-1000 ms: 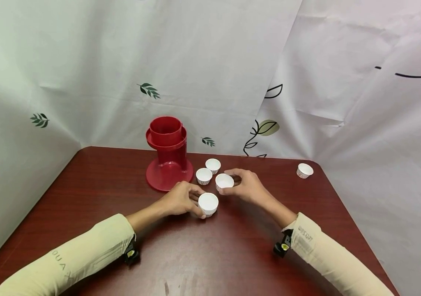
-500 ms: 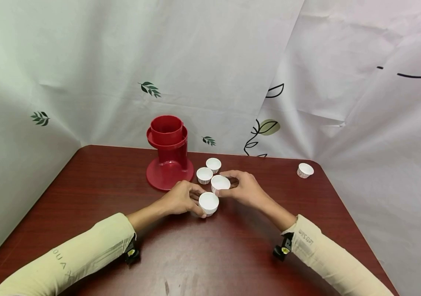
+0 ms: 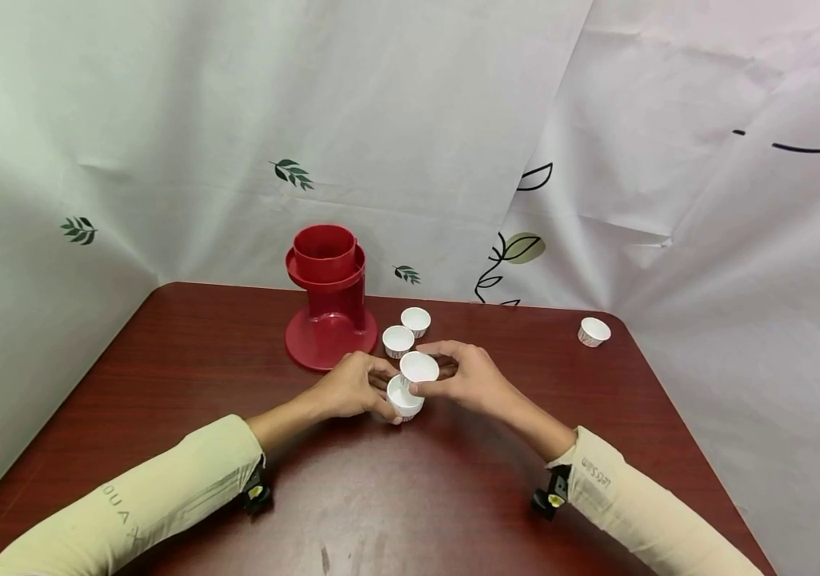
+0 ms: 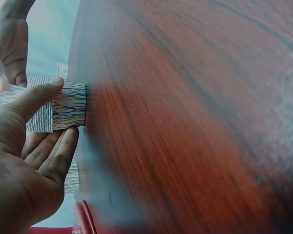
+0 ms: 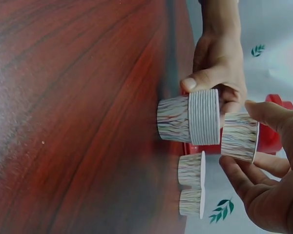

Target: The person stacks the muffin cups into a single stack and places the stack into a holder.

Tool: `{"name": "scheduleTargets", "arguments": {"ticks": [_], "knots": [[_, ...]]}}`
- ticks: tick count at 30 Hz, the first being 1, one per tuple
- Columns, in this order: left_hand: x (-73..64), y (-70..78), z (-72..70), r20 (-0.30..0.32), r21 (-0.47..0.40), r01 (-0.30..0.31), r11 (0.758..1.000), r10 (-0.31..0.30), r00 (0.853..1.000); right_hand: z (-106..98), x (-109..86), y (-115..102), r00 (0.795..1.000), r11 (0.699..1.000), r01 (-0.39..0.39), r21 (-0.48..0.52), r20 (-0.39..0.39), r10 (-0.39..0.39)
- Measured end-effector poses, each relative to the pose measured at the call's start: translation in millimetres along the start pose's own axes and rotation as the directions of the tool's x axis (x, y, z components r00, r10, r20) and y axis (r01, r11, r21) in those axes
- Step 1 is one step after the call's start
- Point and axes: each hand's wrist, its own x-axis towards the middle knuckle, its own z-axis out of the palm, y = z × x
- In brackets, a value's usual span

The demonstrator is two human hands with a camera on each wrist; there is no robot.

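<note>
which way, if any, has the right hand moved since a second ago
Yes: in the head view, the right hand has moved left and slightly down the picture, judged against the red stand, bringing its white cup above the cup stack.

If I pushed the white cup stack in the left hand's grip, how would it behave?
The stack would probably tip fairly easily, since it narrows downward. It's likely light, the pleated walls looking like thin paper. Its many nested rims suggest the upper part is fairly stiff.
</note>
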Motion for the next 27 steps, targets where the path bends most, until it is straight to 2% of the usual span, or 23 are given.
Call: {"name": "scheduleTargets", "arguments": {"ticks": [14, 20, 27], "knots": [[-0.8, 0.8, 0.5, -0.007, 0.011, 0.025, 1.000, -0.025, 1.000, 13.8, -6.9, 4.9, 0.999, 0.998, 0.049, 0.048, 0.012, -0.049], [-1.5, -0.1, 1.5, -0.018, 0.014, 0.012, 1.000, -0.012, 1.000, 16.9, -9.6, 5.6, 0.999, 0.999, 0.041, 0.019, 0.023, -0.042], [-0.5, -1.0, 4.0, -0.033, 0.001, 0.011, 1.000, -0.011, 0.999, 15.5, -13.1, 9.5, 0.998, 0.997, 0.037, 0.071, 0.045, -0.040]]}}
